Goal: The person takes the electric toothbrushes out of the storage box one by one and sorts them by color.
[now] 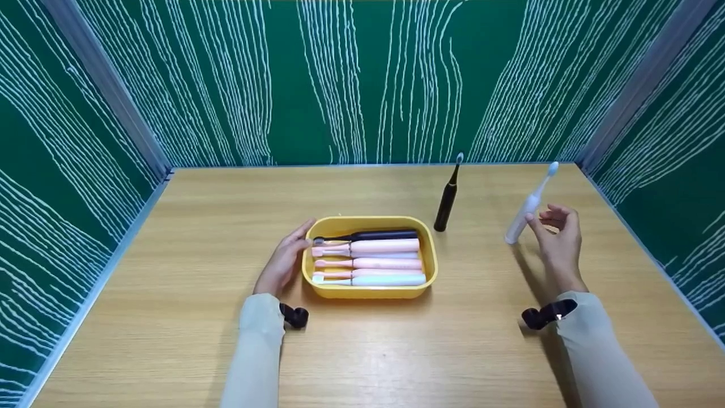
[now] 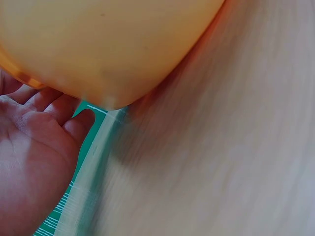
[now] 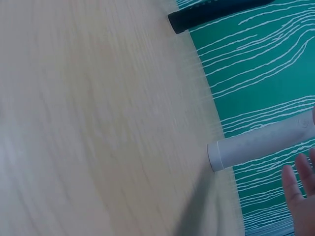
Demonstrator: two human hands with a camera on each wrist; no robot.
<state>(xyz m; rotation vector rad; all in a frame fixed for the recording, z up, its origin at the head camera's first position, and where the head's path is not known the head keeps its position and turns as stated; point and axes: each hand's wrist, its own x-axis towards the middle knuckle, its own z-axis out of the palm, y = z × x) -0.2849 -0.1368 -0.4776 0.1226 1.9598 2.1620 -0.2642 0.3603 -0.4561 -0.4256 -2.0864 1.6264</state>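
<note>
A yellow tray (image 1: 371, 292) sits mid-table with several electric toothbrushes lying in it: a black one (image 1: 374, 234) at the back, pink ones (image 1: 379, 246) in the middle and a pale blue one (image 1: 391, 279) at the front. My left hand (image 1: 294, 243) lies with straight fingers against the tray's left wall; the left wrist view shows the palm (image 2: 34, 147) under the tray's rim (image 2: 108, 44). A black toothbrush (image 1: 446, 204) stands upright right of the tray. Further right stands a white toothbrush (image 1: 524, 218), leaning slightly. My right hand (image 1: 558, 232) hovers open just beside it, its fingers (image 3: 300, 191) apart from the handle (image 3: 261, 142).
The wooden table (image 1: 170, 238) is closed in by green walls with white lines (image 1: 362, 79) at the back and both sides. Black wrist straps (image 1: 294, 315) sit on both sleeves. The black toothbrush's base (image 3: 211, 12) shows at the top of the right wrist view.
</note>
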